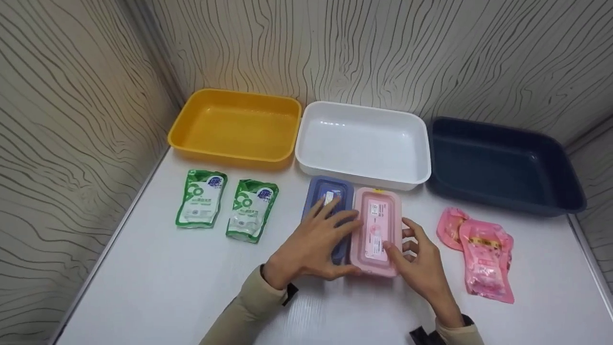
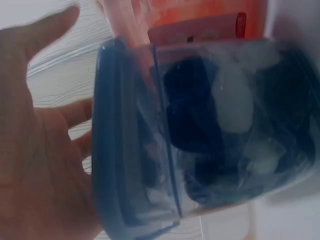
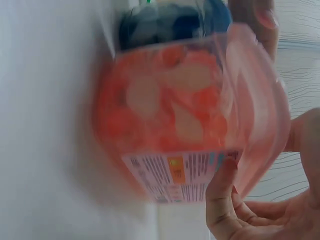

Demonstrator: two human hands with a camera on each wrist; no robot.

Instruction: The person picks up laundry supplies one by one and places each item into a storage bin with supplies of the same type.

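Observation:
A clear box with a pink lid (image 1: 377, 230) stands beside a similar box with a blue lid (image 1: 330, 191); both hold bundles inside. My left hand (image 1: 316, 239) spreads across the blue lid, partly hiding it, and its fingertips reach the pink lid's left edge. In the left wrist view the blue box (image 2: 220, 120) lies in front of the spread hand (image 2: 45, 165). My right hand (image 1: 421, 261) grips the pink box's right side, thumb over the lid and fingers along the side. A label (image 3: 175, 175) covers one side of the pink box in the right wrist view.
Behind the boxes stand a yellow tray (image 1: 234, 155), a white tray (image 1: 359, 177) and a navy tray (image 1: 507, 203). Two green-and-white pouches (image 1: 201, 199) lie on the left. Pink pouches (image 1: 487, 258) overlap on the right. Patterned walls (image 1: 354, 52) enclose the table.

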